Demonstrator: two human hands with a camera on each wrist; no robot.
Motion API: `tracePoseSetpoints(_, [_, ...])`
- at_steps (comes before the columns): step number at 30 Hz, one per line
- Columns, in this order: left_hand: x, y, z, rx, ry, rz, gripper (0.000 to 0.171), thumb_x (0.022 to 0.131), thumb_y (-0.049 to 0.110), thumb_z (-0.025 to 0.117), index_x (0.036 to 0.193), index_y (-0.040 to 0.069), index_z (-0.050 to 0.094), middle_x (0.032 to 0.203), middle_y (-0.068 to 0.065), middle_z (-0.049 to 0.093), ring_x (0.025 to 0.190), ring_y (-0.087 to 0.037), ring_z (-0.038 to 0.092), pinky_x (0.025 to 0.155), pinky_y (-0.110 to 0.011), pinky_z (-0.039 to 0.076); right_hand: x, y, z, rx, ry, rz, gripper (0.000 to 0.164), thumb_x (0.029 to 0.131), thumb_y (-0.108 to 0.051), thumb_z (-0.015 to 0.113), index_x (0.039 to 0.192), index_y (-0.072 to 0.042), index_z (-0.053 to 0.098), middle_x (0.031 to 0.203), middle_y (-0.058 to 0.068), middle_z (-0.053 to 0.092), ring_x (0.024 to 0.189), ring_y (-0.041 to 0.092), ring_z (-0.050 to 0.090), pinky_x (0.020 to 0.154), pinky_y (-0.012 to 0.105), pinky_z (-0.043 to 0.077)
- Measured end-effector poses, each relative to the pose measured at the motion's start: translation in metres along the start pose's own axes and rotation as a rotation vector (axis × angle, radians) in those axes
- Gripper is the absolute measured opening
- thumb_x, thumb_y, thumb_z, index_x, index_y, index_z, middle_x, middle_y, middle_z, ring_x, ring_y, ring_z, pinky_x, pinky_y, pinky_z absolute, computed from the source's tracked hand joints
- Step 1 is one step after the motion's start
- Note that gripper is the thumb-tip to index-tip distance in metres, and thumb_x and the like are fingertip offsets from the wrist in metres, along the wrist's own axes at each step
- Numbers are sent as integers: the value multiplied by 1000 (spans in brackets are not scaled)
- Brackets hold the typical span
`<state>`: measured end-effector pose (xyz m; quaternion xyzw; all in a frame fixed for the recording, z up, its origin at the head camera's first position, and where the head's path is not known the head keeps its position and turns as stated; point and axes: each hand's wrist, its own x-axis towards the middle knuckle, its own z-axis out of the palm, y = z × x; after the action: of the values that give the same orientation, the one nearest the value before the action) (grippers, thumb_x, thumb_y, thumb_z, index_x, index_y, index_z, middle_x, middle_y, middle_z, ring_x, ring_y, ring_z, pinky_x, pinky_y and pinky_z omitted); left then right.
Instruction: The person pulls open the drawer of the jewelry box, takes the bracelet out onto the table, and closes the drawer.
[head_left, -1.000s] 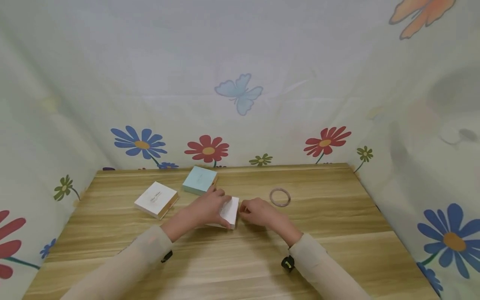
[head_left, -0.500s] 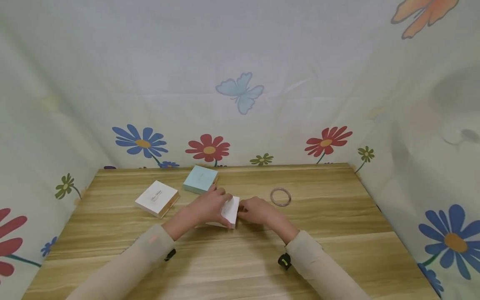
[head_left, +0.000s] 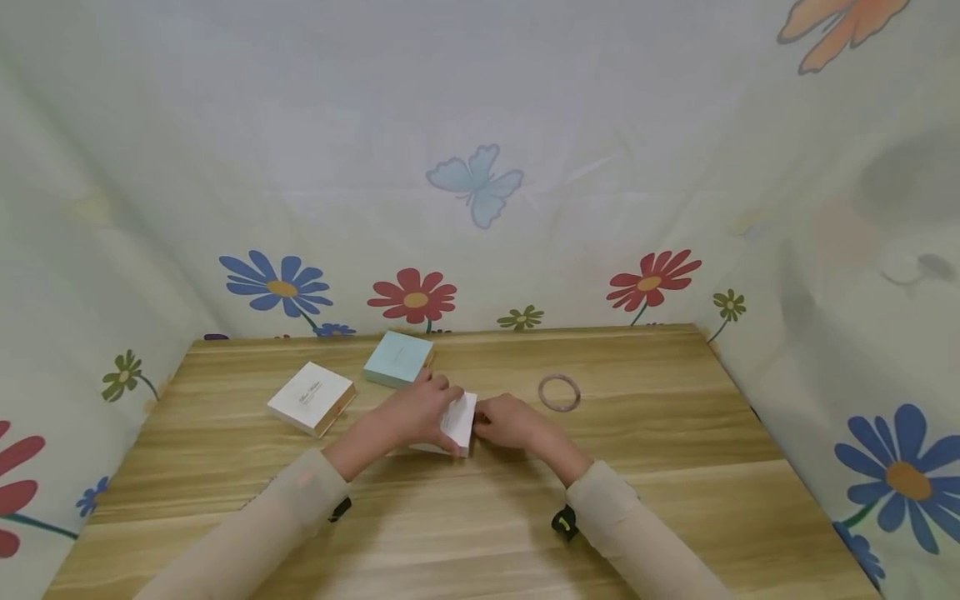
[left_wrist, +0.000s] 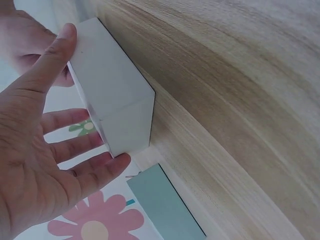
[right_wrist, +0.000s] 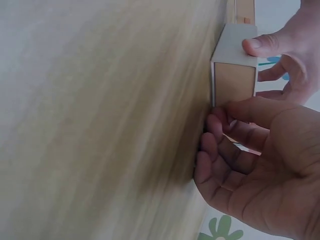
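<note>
White oblong box (left_wrist: pixel 111 70) with a tan end was held at the wood-grained worktop (head_left: pixel 675 517).
Left hand (head_left: pixel 422 412) clamped it, thumb against fingers; right hand (head_left: pixel 510 421) curled at the tan end, any pinch hidden.

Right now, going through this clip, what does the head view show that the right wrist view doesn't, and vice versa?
Only the head view: the thin pinkish-grey ring lying on the table, the pale blue top face of the box near the table's far edge, and the light blue printed butterfly.

Only the right wrist view: the flat tan end of the white rectangular box.

Both: that white box gripped by the left hand, the right hand at its end, and the wood-grain table.
</note>
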<state>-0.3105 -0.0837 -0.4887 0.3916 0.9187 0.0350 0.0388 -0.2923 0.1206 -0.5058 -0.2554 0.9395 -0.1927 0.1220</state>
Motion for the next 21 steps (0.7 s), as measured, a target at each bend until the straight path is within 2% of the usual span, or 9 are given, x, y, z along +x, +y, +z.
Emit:
tracePoseSetpoints(4, [1, -1, 0, -12, -8, -7, 94, 66, 64, 87, 134, 6, 60, 114, -12, 60, 100, -27, 45, 89, -40, 38, 1, 1, 4, -11, 22, 4, 9, 101, -18, 63, 97, -13, 69, 80, -2, 66, 70, 11, 52, 68, 29, 45])
tracePoseSetpoints(11, [3, -4, 3, 13, -14, -16, 94, 65, 67, 87, 134, 7, 60, 113, -9, 60, 100, -25, 45, 91, -40, 37, -1, 2, 10, 9, 85, -32, 10, 100, -16, 64, 95, -12, 71, 76, -3, 65, 65, 9, 50, 64, 27, 44])
tracePoseSetpoints(16, [3, -3, 2, 1, -21, -15, 95, 66, 65, 87, 135, 6, 59, 115, -11, 60, 101, -27, 45, 91, -42, 38, -3, 6, 13, 28, 115, -46, 9, 99, -16, 66, 98, -14, 75, 88, -3, 72, 73, 7, 55, 70, 27, 49])
tracePoseSetpoints(21, [4, 0, 1, 12, -22, 4, 93, 67, 63, 88, 135, 6, 59, 113, -12, 61, 99, -26, 47, 93, -43, 35, -4, 11, 15, 52, 139, -44, 10, 99, -18, 66, 97, -16, 76, 90, -4, 74, 77, 9, 58, 74, 30, 50])
